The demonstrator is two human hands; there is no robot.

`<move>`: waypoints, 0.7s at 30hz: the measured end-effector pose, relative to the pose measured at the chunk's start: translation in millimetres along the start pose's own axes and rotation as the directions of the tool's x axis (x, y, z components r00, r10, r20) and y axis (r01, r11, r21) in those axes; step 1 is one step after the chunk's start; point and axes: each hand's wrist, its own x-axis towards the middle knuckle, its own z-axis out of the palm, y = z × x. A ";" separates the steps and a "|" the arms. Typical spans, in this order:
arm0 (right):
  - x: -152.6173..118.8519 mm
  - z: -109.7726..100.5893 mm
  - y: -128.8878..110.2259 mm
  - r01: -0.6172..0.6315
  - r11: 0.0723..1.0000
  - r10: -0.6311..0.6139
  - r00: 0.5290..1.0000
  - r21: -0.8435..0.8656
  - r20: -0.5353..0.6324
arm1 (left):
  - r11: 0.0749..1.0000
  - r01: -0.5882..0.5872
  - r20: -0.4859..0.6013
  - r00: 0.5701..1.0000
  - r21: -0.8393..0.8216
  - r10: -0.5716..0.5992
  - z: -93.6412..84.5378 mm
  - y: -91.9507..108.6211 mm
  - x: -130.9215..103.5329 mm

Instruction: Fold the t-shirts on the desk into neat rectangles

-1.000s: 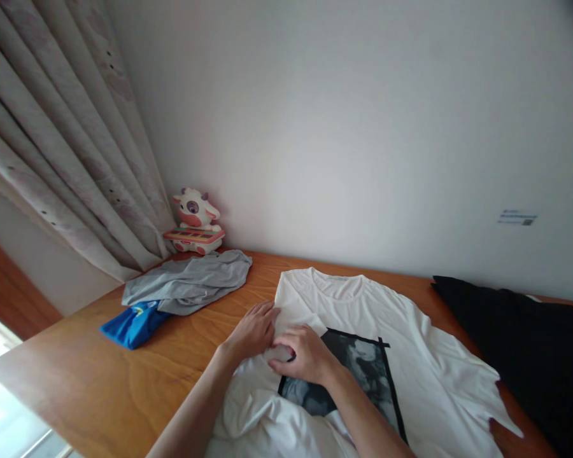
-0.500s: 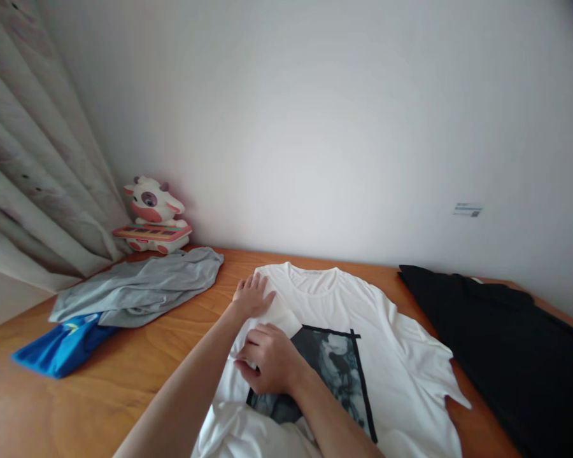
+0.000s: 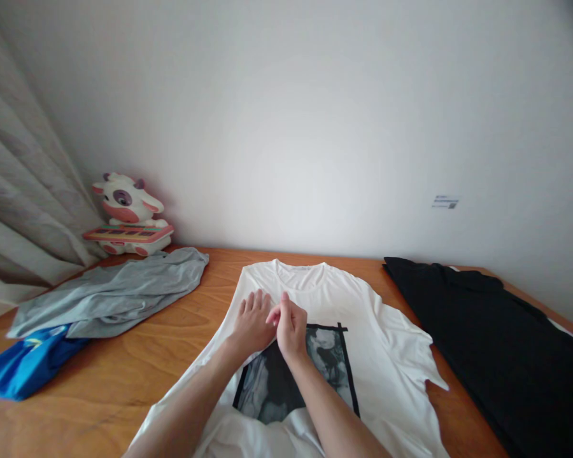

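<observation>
A white T-shirt [image 3: 358, 356] with a dark framed picture print [image 3: 328, 348] lies spread in front of me, neckline toward the wall. My left hand [image 3: 252, 323] rests palm down on its left chest, open, fingers extended. Right beside it is my right hand [image 3: 290, 326], closed, with curled fingers and thumb on top. Whether its fingers pinch any cloth is hidden. Both hands cover the print's upper left corner. On the right, the short sleeve [image 3: 410, 337] sticks out; the left side shows a straight edge with no sleeve projecting. Near me the hem is bunched.
Grey clothing [image 3: 119, 292] and a blue garment [image 3: 33, 359] lie at the left of the wooden surface [image 3: 167, 356]. Behind them stands a toy cow with a keyboard [image 3: 128, 216], near the curtain [image 3: 23, 191]. Black clothing [image 3: 496, 343] lies at right. A wall [image 3: 286, 127] closes the back.
My left hand has slid from the shirt's left shoulder down and inward. My right hand has moved up beside it, away from the shirt's left edge. The view has shifted slightly right.
</observation>
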 end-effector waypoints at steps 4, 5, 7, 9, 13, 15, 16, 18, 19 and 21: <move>0.9 -9.2 3.4 0.041 0.997 -0.037 0.997 -0.065 0.064 | 0.995 0.104 0.037 0.994 0.008 -0.104 2.9 8.7 -11.2; 0.5 -11.4 4.7 0.086 0.991 -0.073 0.989 -0.100 0.128 | 0.995 0.100 0.047 0.994 0.003 -0.100 1.3 9.4 -10.7; 0.9 -15.1 8.8 0.126 0.980 -0.089 0.970 -0.154 0.227 | 0.996 0.087 0.058 0.995 -0.007 -0.087 -2.3 10.2 -8.8; 4.0 -17.6 15.2 0.018 0.985 0.017 0.979 -0.172 0.201 | 0.996 0.092 0.040 0.995 -0.015 -0.092 -5.2 11.5 -7.7; 15.7 -24.1 28.9 -0.243 0.965 0.251 0.965 -0.101 0.070 | 0.992 0.109 -0.029 0.993 -0.056 -0.111 -9.8 15.9 -10.0; 19.6 -32.2 31.3 -0.264 0.961 0.272 0.957 -0.082 0.105 | 0.990 0.115 -0.083 0.989 -0.083 -0.122 -13.0 17.6 -12.4; 20.3 -38.2 30.7 -0.271 0.959 0.280 0.951 -0.079 0.132 | 0.989 0.114 -0.118 0.985 -0.096 -0.125 -14.7 18.1 -13.4; 19.3 -55.0 26.2 -0.272 0.958 0.284 0.941 -0.086 0.184 | 0.989 0.088 -0.164 0.980 -0.122 -0.108 -17.6 18.0 -14.8; 17.9 -65.9 22.7 -0.265 0.959 0.279 0.940 -0.097 0.197 | 0.989 0.066 -0.171 0.981 -0.132 -0.089 -18.4 17.5 -15.1; 14.3 -92.5 15.2 -0.238 0.963 0.259 0.948 -0.128 0.187 | 0.989 0.025 -0.161 0.986 -0.148 -0.049 -18.5 16.1 -14.7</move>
